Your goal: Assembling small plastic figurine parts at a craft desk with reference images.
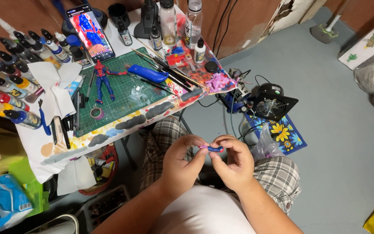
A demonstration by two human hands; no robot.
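The left hand [182, 161] and the right hand [234, 162] are meeting above the lap, both closed in a fingertip pinch on a small blue plastic piece with a purple tip [213, 148]. The piece is lying roughly level between them, its long axis running from hand to hand, so each hand is gripping one end and neither is nearer than the other. It looks smooth, hard and slightly curved; finer detail is too small to tell.

Beneath the hands, plaid shorts [278, 173] are covering the knees. Ahead and to the left, the paint-smeared tabletop [122, 125] is carrying a green gridded cutting mat [126, 97], where a red-and-blue jointed action figure [102, 80] is lying on its back beside a blue utility knife [148, 73]. A smartphone with a lit screen [91, 32] is leaning behind the mat, rows of dark-capped paint dropper bottles [9, 73] are crowding the left edge, and thin brushes [169, 71] are resting across the right corner. On the grey floor, a small black fan [273, 104] is sitting on a flowered mat.
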